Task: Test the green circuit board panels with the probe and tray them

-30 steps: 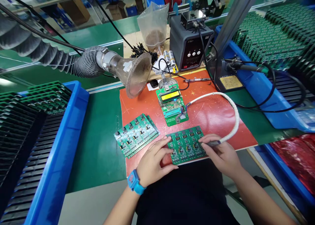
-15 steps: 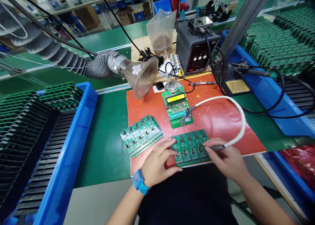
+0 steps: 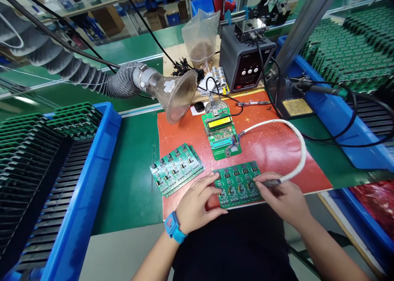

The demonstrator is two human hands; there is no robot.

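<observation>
circuit board in hand: a flat green rectangular board with a row of small dark digit displays [image 3: 238, 186] lies between the hands, at the near edge of a glossy red-orange work mat [image 3: 261, 149]; best kept flat and still.
left hand: the bare left hand [image 3: 197, 199], blue watch [image 3: 172, 224] at its wrist, has fingers spread apart, index and middle tips resting on the board's left edge; light, steady pressure here should stop it sliding.
right hand: the bare right hand [image 3: 287, 197] pinches the probe, thumb and forefinger together on it, at the board's right edge.
probe: a slim grey pen-like rod [image 3: 272, 183]; whether its tip touches a contact cannot be told. a steady grip and a firm touch on one point would serve well.
bins: a long blue plastic bin of upright boards [image 3: 103, 158] at left, another blue plastic bin [image 3: 366, 154] at right; both well apart from the hands.
hose: a grey ribbed hose with a cloudy funnel [image 3: 181, 98] hangs over the mat's far left, out of the way.
stacked boards: a small overlapping pile of green boards [image 3: 177, 168] sits just beside the left hand, limiting room there.
display board: a green board with a lit yellow screen [image 3: 220, 135], just beyond the work.
cable: a white sleeved lead [image 3: 301, 145] arcs to the probe; its stiffness could tug.
</observation>
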